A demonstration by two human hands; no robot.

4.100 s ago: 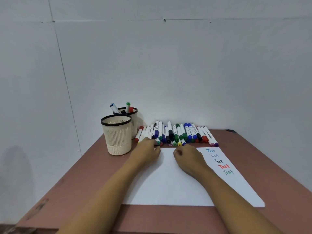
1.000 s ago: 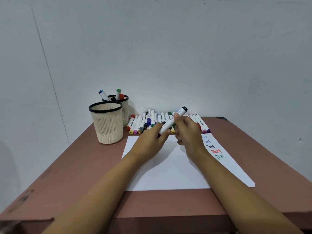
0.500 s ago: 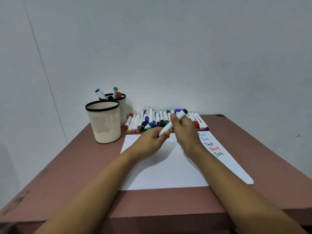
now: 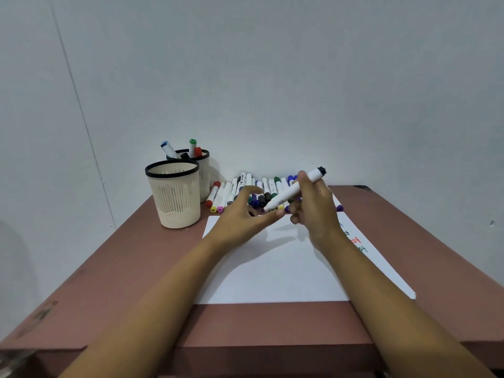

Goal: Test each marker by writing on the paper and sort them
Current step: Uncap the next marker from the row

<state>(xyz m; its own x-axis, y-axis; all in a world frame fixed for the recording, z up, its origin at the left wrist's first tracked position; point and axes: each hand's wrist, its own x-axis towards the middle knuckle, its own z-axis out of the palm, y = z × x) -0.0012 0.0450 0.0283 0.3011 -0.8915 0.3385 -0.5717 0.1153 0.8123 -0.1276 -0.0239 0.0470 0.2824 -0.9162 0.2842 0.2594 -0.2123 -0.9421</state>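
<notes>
Nearest the bench's (image 4: 122,282) front edge lies one sheet of paper (image 4: 272,274), and I see both forearms reaching over it. Above the paper's far edge my right hand (image 4: 316,214) grips one white marker (image 4: 294,189), tilted, black end up. My left hand (image 4: 242,216) has curled fingers, thumb by the marker's lower end; whether it holds anything I cannot tell. Behind, a row of markers (image 4: 231,192) lines the far edge, partly hidden, so uncounted. Toward the far left corner stand two cups: the near cup (image 4: 174,203), and the far cup (image 4: 204,170) showing four marker ends.
</notes>
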